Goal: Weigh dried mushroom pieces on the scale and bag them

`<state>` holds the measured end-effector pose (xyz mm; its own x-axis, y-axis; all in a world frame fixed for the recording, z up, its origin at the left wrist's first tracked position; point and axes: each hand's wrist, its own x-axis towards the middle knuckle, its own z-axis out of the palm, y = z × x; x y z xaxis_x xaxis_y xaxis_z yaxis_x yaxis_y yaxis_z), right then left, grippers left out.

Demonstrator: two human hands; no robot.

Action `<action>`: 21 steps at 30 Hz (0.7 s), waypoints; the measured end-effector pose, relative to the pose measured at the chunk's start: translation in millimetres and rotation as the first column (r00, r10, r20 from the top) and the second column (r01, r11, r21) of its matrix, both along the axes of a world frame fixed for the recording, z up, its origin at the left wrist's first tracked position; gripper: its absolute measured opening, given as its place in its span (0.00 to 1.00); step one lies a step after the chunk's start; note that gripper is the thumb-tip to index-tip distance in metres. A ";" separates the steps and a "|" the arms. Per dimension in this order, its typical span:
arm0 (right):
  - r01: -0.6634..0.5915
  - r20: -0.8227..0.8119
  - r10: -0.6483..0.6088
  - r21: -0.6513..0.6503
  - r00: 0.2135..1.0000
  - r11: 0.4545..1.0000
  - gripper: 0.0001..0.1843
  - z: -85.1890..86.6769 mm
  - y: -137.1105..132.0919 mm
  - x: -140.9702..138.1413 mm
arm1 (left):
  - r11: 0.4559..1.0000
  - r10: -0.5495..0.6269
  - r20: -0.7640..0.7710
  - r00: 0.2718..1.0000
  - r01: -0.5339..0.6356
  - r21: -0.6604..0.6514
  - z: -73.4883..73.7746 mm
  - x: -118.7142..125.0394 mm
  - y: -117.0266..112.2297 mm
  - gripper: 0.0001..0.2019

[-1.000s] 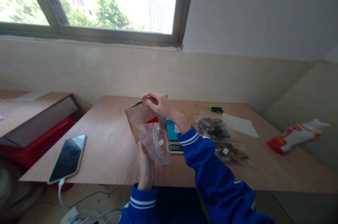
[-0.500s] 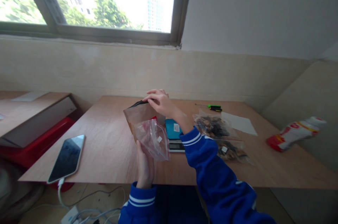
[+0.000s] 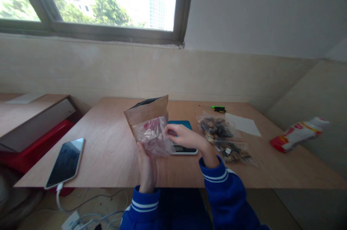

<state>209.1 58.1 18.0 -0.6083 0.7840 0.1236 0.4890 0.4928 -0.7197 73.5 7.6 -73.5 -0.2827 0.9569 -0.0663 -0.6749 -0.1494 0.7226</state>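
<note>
Bags all over this table, so here's how it sits. Our left hand [image 3: 146, 166] comes up from the near edge of the table [image 3: 108, 165] with its fingers closed round the bottom of a clear zip bag [image 3: 154, 137], holding it upright over the middle of the tabletop. Our right hand [image 3: 187, 138] reaches in from the right with fingertips on the bag's right edge. The plastic is crumpled and blurry there, so we can't tell if that's a real pinch or just a touch.

The bag looks close to empty, with only a bit of something reddish showing through. Just behind it stands a brown paper pouch [image 3: 148, 111], mouth open at the top. A blue scale [image 3: 181, 124] sits just right of the pouch, partly under our right hand.

Further right, two filled bags [image 3: 217, 129] lie flat, packed with dark and tan bits. So as things lie, two bags are full and the one in hand is nearly bare.

On the far side are a green screwdriver [image 3: 218, 108] and a white sheet [image 3: 244, 124]. A phone [image 3: 65, 161] lies at the near left with a cable in its near end.
</note>
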 end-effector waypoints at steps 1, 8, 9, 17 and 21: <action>0.022 -0.005 -0.021 0.014 1.000 1.000 0.11 -3.9 -1.4 -4.0 | 1.000 0.026 -0.006 1.000 -0.026 0.002 -1.4 0.0 0.5 0.28; -0.260 -0.062 0.254 -0.139 0.965 0.955 0.12 -31.1 -6.9 -28.5 | 0.995 0.056 -0.164 0.985 -0.069 -0.076 -3.7 -7.3 -4.0 0.27; -0.269 -0.058 0.263 -0.126 0.963 0.955 0.12 -35.1 -7.3 -30.6 | 0.994 0.059 -0.188 0.980 -0.075 -0.076 -3.6 -8.7 -5.1 0.26; -0.356 0.000 0.359 -0.129 0.933 0.925 0.16 -44.6 -13.9 -35.2 | 0.990 -0.018 -0.378 0.926 -0.036 -0.135 -9.2 -29.1 -4.2 0.28; -0.351 0.015 0.359 -0.165 0.933 0.922 0.16 -42.5 -13.3 -29.3 | 0.966 0.007 -0.634 0.774 -0.169 -0.195 -7.2 -67.9 -5.5 0.28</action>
<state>179.8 44.7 -24.5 -0.8523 0.5228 -0.0169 0.3362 0.5226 -0.7835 5.6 2.0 -80.7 -0.4207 0.9054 -0.0575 -0.0556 0.0375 0.9978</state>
